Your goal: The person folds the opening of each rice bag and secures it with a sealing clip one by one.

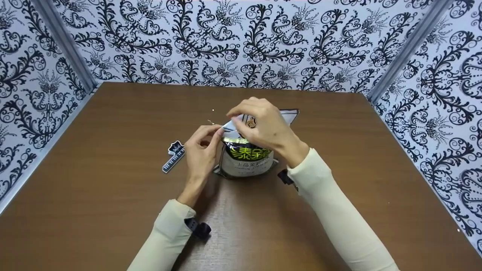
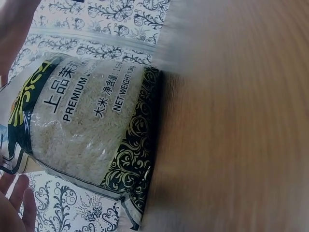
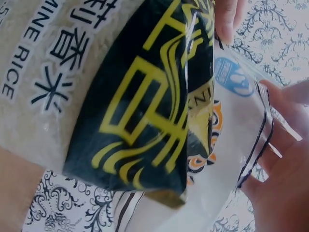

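A bag of rice [image 1: 246, 165] stands upright on the table, with a clear front, dark bands and yellow lettering. In the left wrist view, grains show through the plastic of the bag [image 2: 82, 130]. My left hand [image 1: 201, 150] pinches the upper left corner of the bag between thumb and fingers. Over the bag's top arches my right hand [image 1: 263, 122], its fingers loosely bent and a gap between thumb and forefinger. From the right wrist, this right hand [image 3: 285, 154] has its spread fingers against the white top edge, partly hidden by the bag.
Left of the bag lies a small flat black-and-white piece [image 1: 174, 156] with a crown shape and keyboard-like stripes. Tiny pale bits [image 1: 211, 122] dot the brown table [image 1: 113, 210]. Black-and-white patterned walls [image 1: 226, 45] enclose the back and sides.
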`<state>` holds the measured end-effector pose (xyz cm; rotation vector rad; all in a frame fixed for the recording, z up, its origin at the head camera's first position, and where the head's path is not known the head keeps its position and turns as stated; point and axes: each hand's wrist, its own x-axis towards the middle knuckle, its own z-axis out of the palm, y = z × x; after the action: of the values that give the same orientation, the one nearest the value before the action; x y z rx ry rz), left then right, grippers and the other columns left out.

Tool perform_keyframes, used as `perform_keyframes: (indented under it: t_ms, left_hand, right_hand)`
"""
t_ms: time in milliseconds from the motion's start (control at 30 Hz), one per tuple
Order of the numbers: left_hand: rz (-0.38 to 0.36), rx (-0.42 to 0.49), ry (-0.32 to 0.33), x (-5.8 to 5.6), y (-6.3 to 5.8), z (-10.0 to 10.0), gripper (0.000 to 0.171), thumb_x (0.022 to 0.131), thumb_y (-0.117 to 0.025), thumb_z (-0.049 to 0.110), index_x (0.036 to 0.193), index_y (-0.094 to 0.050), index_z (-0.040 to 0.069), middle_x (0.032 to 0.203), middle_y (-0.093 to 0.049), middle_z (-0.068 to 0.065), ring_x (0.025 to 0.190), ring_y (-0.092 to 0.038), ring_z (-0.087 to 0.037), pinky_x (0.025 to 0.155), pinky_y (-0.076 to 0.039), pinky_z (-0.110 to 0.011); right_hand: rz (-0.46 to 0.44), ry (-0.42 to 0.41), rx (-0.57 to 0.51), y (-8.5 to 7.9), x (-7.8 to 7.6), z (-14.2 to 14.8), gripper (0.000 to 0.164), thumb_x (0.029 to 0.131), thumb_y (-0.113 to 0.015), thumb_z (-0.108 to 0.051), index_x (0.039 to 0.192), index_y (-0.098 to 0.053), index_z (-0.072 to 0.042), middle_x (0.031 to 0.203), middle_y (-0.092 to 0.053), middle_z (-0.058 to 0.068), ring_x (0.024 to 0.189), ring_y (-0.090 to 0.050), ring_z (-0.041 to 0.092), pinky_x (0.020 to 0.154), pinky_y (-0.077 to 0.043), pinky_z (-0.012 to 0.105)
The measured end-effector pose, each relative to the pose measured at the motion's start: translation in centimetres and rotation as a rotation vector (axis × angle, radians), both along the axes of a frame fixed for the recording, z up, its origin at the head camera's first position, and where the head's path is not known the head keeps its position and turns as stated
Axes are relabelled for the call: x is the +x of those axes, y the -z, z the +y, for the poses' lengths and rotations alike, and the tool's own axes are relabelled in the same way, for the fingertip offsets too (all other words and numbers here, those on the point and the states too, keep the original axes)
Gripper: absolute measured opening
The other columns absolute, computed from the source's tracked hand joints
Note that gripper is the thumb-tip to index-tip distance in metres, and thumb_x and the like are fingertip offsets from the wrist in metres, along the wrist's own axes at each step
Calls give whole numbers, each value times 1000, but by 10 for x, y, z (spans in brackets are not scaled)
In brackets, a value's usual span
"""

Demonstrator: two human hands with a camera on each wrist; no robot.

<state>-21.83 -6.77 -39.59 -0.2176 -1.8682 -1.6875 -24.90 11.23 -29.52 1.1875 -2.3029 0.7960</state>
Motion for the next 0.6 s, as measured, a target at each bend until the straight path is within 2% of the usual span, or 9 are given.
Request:
perform_keyframes:
  t_ms: [67,200,400,600]
  left_hand:
    - [2,2,-1,0,0,0,10,97,-75,16,103,-81,11,94,-75,-5,67,-64,-20,59,-50,-19]
    - [15,25,6,0,0,0,10,96,-75,15,102,-82,10,94,-75,-6,66,-63,-15,59,-48,-18]
    - [53,60,15,0,0,1,9,95,-76,10,101,-82,7,95,-76,-10,65,-57,-4,57,-44,-16]
    - [27,80,6,1,0,0,12,94,-77,11,104,-82,7,95,-76,-11,68,-61,-8,60,-47,-16]
  right_hand:
    - [38,8,54,-1,0,-4,17,98,-70,-21,108,-79,-10,106,-80,4,102,-70,21,107,-49,39]
    - [92,44,164,-2,0,-11,14,94,-77,-20,104,-80,-11,105,-79,3,107,-70,24,117,-42,46]
    - [128,92,285,-5,0,-20,7,92,-79,-21,95,-80,-15,101,-78,0,107,-68,24,124,-35,53]
    - [137,104,341,-6,2,-25,7,93,-78,-21,96,-79,-14,101,-77,0,107,-68,24,125,-33,56]
